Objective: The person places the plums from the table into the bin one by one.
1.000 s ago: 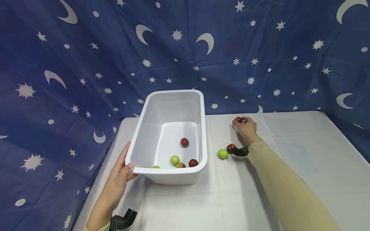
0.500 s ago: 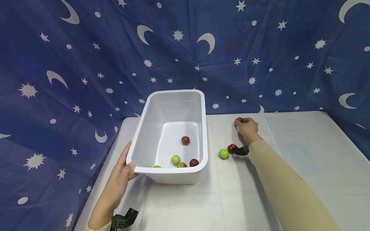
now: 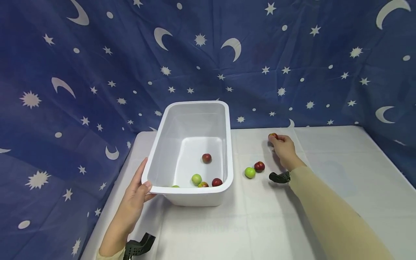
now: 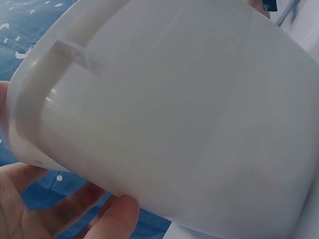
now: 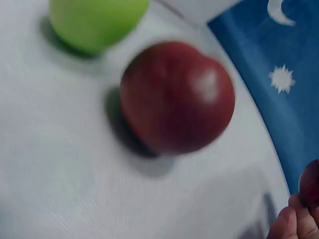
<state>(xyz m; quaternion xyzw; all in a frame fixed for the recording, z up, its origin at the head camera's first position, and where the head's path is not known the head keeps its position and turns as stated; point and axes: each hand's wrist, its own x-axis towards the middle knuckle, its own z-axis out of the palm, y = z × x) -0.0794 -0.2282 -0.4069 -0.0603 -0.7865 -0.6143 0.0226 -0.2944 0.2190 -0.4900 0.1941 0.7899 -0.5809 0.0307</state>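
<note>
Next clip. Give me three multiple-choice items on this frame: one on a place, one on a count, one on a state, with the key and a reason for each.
1. Where is the green fruit outside the white tub?
A. on the table beside a red fruit
B. on the tub's rim
C. in the left hand

2. How many fruits lie loose on the table?
A. none
B. two
C. six

3. What is the right hand doing?
A. lying flat and empty
B. gripping the tub
C. pinching a small red fruit

Key: 1 A, the pair sits right of the tub. 2 B, one green, one red. 3 C, fingertips close on it near the backdrop.

Staged recording setup, star-and-moon backdrop cloth [image 3: 260,54], white-covered table [image 3: 260,224]
</note>
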